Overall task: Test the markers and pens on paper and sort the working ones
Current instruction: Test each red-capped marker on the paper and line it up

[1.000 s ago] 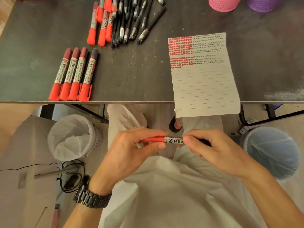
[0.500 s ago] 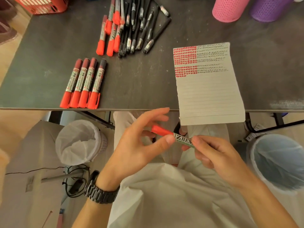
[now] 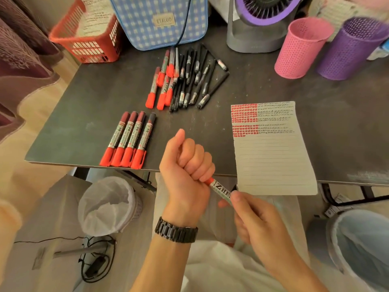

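Since a moment before, the left hand (image 3: pixel 187 163) had closed into a fist round the red cap of the marker (image 3: pixel 221 191), just below the near left corner of the paper (image 3: pixel 273 165), while the right hand (image 3: pixel 259 218) pinched its barrel, slanting away toward the person.

fat markers (image 3: pixel 128 140) 4 | held marker (image 3: pixel 221 190) 1 | paper (image 3: pixel 271 161) 1 | cups (image 3: pixel 299 49) 2 | bins (image 3: pixel 107 205) 2 | basket (image 3: pixel 88 45) 1 | pile (image 3: pixel 189 81) of slim markers, pens: uncountable

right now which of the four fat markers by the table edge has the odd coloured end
The rightmost marker in that row: its far end is blackish grey, the other three are maroon.
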